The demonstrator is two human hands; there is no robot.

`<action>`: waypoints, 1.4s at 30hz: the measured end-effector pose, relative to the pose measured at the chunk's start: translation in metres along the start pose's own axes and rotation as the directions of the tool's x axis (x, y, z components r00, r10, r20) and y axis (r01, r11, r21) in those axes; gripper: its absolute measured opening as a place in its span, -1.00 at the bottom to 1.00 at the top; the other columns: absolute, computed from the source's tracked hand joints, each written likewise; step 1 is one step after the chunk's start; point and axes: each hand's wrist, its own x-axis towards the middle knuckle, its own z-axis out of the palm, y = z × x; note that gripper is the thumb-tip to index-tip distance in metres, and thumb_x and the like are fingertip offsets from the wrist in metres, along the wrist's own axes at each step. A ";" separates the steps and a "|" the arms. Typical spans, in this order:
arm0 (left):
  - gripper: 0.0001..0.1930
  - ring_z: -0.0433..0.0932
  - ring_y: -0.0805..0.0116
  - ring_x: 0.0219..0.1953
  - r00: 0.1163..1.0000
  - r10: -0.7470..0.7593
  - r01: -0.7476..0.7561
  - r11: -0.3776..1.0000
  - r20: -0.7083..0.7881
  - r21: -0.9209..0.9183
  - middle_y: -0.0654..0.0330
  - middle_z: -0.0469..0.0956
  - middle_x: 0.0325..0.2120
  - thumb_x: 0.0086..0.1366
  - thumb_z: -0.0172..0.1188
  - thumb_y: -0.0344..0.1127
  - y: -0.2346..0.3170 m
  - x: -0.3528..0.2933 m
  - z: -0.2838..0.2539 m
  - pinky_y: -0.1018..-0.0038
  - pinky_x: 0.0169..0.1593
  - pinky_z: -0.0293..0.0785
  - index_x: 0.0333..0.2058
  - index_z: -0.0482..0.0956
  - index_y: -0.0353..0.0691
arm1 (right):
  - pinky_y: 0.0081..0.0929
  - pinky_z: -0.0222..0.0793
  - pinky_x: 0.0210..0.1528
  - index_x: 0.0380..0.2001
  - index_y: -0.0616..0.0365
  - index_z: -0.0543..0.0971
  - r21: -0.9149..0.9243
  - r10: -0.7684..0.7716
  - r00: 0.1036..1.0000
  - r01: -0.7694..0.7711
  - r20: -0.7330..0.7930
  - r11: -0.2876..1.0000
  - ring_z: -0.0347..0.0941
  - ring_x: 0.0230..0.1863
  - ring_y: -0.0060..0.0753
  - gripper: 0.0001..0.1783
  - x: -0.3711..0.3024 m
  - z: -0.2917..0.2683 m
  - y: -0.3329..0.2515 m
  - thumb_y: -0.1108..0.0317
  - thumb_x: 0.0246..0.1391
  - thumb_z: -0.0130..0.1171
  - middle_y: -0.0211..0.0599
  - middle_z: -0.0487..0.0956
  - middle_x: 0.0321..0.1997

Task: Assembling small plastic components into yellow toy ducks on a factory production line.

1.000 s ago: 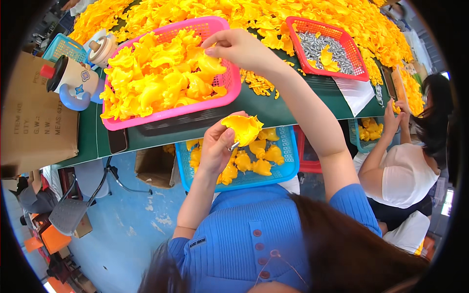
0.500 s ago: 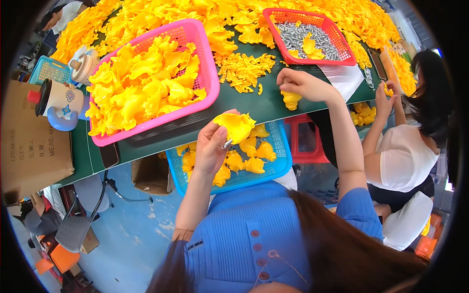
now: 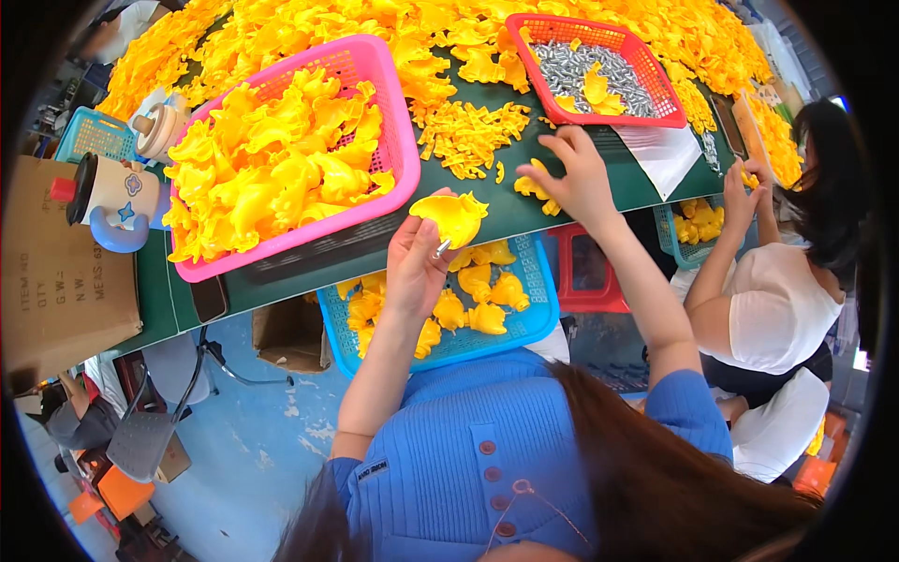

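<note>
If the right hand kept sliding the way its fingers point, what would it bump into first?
The right hand points up and left across the green table. First in that line is probably the loose heap of small yellow pieces, with the pink basket beyond it. Depth is hard to judge here.

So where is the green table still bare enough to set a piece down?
Bare green table runs between the pink basket and the right hand, below the loose yellow bits. The far side is crowded with yellow parts; both baskets are full.
</note>
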 end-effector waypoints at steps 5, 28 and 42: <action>-0.52 0.40 0.26 0.02 1.000 0.003 -0.003 1.000 -0.011 -0.004 0.08 0.34 0.01 0.28 -0.02 -0.17 0.000 0.003 -0.001 0.34 0.05 0.42 0.07 0.21 -0.36 | -0.39 0.32 -0.27 -0.25 0.22 0.50 -0.103 0.169 0.978 -0.157 0.121 0.982 0.38 -0.28 -0.18 -0.49 -0.024 -0.006 -0.022 0.08 -0.21 0.31 -0.23 0.41 -0.36; -0.54 0.48 0.42 -0.11 0.999 -0.034 0.034 0.999 0.014 -0.003 0.22 0.46 -0.12 0.15 0.20 -0.24 -0.005 0.003 0.011 0.49 -0.11 0.48 0.00 0.35 -0.26 | -0.42 0.25 0.04 -0.12 0.21 0.51 0.630 -0.072 0.993 -0.004 0.095 0.777 0.37 -0.02 -0.28 -0.48 -0.008 -0.019 -0.088 0.38 -0.27 0.34 -0.23 0.52 -0.09; -0.41 0.46 0.32 -0.04 0.997 0.044 -0.048 0.996 0.060 0.078 0.16 0.42 -0.05 0.09 0.24 -0.16 0.002 0.004 0.016 0.46 -0.06 0.48 0.05 0.29 -0.31 | -0.42 0.29 -0.02 -0.15 0.18 0.53 0.585 -0.116 0.989 0.042 0.089 0.810 0.39 -0.07 -0.25 -0.47 -0.009 -0.027 -0.092 0.32 -0.31 0.37 -0.23 0.52 -0.11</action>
